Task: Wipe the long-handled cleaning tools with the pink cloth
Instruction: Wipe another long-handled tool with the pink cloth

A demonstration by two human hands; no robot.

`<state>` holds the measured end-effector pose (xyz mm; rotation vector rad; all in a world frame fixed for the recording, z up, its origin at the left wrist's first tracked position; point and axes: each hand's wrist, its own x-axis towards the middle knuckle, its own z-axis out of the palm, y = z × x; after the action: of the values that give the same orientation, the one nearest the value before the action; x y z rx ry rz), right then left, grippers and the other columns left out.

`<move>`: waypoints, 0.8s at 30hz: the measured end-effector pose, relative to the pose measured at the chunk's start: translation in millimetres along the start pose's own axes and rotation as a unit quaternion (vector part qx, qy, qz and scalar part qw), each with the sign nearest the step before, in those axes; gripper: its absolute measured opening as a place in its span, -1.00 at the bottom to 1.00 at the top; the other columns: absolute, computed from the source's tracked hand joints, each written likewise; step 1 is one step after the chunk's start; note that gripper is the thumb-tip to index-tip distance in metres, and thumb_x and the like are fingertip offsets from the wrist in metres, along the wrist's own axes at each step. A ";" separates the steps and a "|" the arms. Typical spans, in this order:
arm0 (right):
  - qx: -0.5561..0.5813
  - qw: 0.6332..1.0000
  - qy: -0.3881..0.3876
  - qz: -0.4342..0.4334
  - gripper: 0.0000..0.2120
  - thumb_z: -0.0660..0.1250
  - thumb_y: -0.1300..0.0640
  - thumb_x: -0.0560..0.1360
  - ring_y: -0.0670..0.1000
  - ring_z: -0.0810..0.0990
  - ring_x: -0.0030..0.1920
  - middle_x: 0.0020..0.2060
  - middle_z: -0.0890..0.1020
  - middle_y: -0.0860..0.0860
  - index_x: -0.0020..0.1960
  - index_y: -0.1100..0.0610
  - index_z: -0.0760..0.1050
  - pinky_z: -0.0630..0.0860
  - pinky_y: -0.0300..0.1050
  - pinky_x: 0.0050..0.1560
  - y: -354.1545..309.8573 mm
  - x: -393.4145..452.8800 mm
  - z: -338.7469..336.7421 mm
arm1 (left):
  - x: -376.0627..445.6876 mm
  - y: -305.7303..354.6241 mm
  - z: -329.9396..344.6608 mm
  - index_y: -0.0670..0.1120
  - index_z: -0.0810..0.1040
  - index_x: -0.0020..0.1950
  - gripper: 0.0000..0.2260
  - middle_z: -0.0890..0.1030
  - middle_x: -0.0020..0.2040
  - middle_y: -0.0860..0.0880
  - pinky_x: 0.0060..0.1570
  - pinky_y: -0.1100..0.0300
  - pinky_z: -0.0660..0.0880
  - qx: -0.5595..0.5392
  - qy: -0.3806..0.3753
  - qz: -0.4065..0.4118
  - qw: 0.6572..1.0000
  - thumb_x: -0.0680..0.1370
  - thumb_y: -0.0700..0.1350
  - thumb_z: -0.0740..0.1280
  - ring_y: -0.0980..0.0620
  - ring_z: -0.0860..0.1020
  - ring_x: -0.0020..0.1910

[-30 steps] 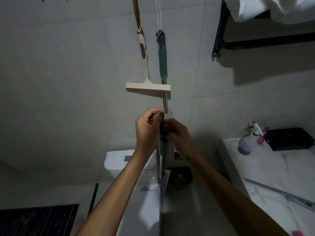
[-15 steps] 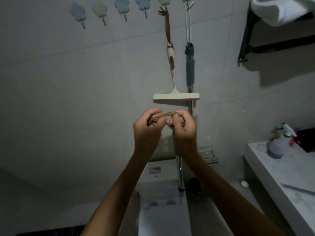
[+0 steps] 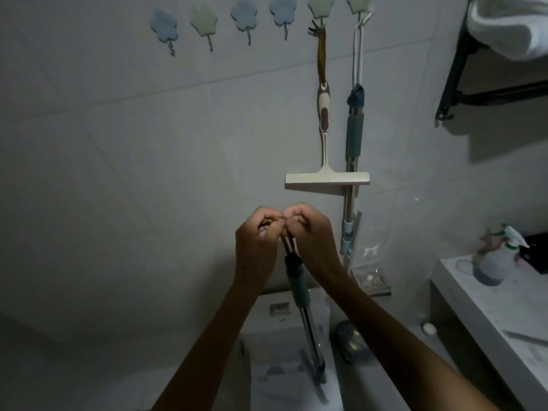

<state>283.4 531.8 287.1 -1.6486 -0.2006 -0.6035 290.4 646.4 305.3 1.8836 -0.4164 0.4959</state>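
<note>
Both hands met in the middle of the view, raised in front of the tiled wall (image 3: 148,173). The left hand (image 3: 256,247) and the right hand (image 3: 311,235) had their fingers curled and pinched the brownish hanging cord (image 3: 274,220) at the top of a long-handled tool (image 3: 299,292), whose teal grip and metal shaft hung down between the forearms over the white toilet tank (image 3: 272,321). The tool's lower end was blurred and dark, so its head could not be made out.

Farther back on the wall ran a row of flower-shaped hooks (image 3: 249,14). From the two rightmost hung a cream squeegee (image 3: 326,180) and, just right of it, a second teal-gripped pole (image 3: 354,137); the squeegee's blade crossed in front of that pole's shaft. Both hung above and beyond the hands, apart from them.

At the right, a pale bench (image 3: 489,315) carried a spray bottle (image 3: 492,262) and a dark box (image 3: 538,256) at the far edge. A black rack (image 3: 462,78) at the upper right bore a white towel (image 3: 510,25). A clear dish (image 3: 372,278) sat on the wall beside the right wrist.
</note>
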 end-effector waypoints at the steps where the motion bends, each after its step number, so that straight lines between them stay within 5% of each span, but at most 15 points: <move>1: 0.002 1.000 -0.007 -0.012 -0.84 0.23 0.31 0.58 -0.08 0.57 -0.26 -0.28 0.58 -0.02 -0.13 0.17 0.54 0.53 -0.25 -0.20 -1.3 6.1 2.0 | 4.4 0.4 -1.9 -0.04 0.58 -0.17 -0.78 0.60 -0.28 0.13 -0.24 0.36 0.47 0.005 0.021 0.006 1.000 0.54 -0.35 0.35 0.20 0.56 -0.27; 6: -0.018 0.996 -0.037 -0.082 -0.92 0.32 0.32 0.56 -0.13 0.58 -0.27 -0.27 0.59 -0.06 -0.09 0.24 0.58 0.52 -0.27 -0.21 -9.6 38.7 9.2 | 41.9 14.3 -17.0 -0.14 0.55 0.10 -0.77 0.57 -0.25 0.12 -0.20 0.36 0.51 0.000 0.110 0.054 0.992 0.50 -0.37 0.41 0.23 0.57 -0.27; 9: 0.004 0.994 0.015 -0.107 -0.88 0.31 0.31 0.58 -0.12 0.55 -0.27 -0.30 0.57 -0.02 -0.12 0.26 0.55 0.49 -0.28 -0.21 -19.3 58.2 16.9 | 61.6 18.4 -17.6 -0.17 0.48 0.21 -0.75 0.55 -0.28 -0.03 -0.25 0.26 0.56 -0.070 0.074 0.014 0.995 0.56 -0.33 0.37 0.15 0.56 -0.30; 12: 0.025 0.992 0.046 -0.119 -0.89 0.30 0.30 0.59 -0.10 0.57 -0.27 -0.29 0.59 0.03 -0.10 0.27 0.55 0.52 -0.30 -0.21 -28.2 72.5 25.3 | 69.2 12.7 -11.9 -0.25 0.58 0.05 -0.88 0.65 -0.18 -0.17 -0.11 -0.05 0.62 -0.096 0.039 -0.038 0.994 0.62 -0.23 0.29 -0.12 0.64 -0.17; 17: 0.025 0.990 0.058 -0.127 -0.87 0.29 0.24 0.58 -0.05 0.58 -0.25 -0.28 0.59 0.01 -0.09 0.26 0.56 0.54 -0.23 -0.22 -27.8 92.0 29.2 | 82.6 4.6 -8.1 -0.38 0.51 -0.09 -0.65 0.57 -0.13 -0.38 -0.11 -0.27 0.54 -0.139 0.013 -0.093 0.986 0.50 -0.04 0.35 -0.31 0.58 -0.16; 20: 0.022 0.988 0.070 -0.134 -0.86 0.28 0.24 0.59 -0.06 0.57 -0.25 -0.29 0.58 0.01 -0.10 0.27 0.55 0.53 -0.23 -0.23 -25.4 103.5 25.7 | 89.9 8.0 -7.2 -0.41 0.52 -0.05 -0.65 0.58 -0.12 -0.39 -0.11 -0.14 0.52 -0.136 -0.027 -0.092 0.986 0.46 -0.08 0.35 -0.24 0.56 -0.16; 24: 0.019 0.986 0.090 -0.140 -0.86 0.26 0.30 0.61 -0.14 0.50 -0.31 -0.31 0.52 -0.07 -0.10 0.29 0.53 0.46 -0.26 -0.30 -26.0 119.5 20.2 | 106.1 5.7 -9.8 -0.24 0.64 -0.13 -0.89 0.63 -0.25 -0.10 -0.19 0.07 0.54 -0.079 -0.003 -0.038 0.996 0.51 -0.26 0.33 -0.01 0.58 -0.26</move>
<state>377.9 530.9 367.4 -1.5310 -0.3119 -0.9518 376.4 648.1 368.4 1.7410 -0.3753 0.3954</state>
